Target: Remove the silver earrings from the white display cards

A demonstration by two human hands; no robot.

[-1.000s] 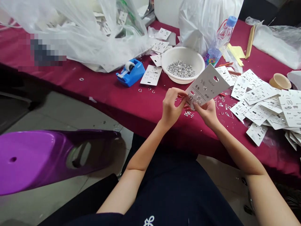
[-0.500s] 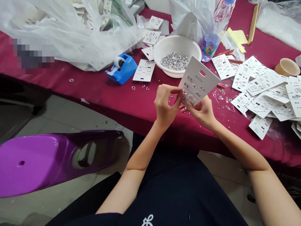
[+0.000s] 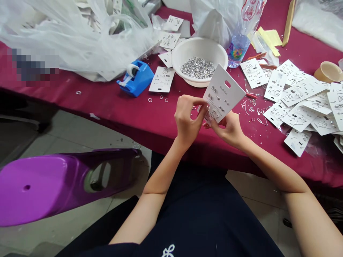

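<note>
My right hand (image 3: 230,130) grips a white earring card (image 3: 223,94) by its lower edge, thumb in front. The card is tilted, with a slot at its top and small silver earrings in rows on its face. At the card's lower left edge, the thumb and forefinger of my left hand (image 3: 187,117) are pinched together. What sits between those fingertips is too small to make out. Behind the card stands a white bowl (image 3: 178,59) holding many small silver earring pieces (image 3: 197,67).
A blue tape dispenser (image 3: 138,79) and an earring card (image 3: 161,79) lie left of the bowl; a plastic bottle (image 3: 237,48) stands right. Many filled cards (image 3: 300,116) are heaped at right near a tan cup (image 3: 328,72). Plastic bags (image 3: 107,50) cover the back left. A purple stool (image 3: 40,185) is below.
The card has shifted slightly left and turned a little in my right hand. My left fingers stay pinched at its edge. The whole view has moved slightly.
</note>
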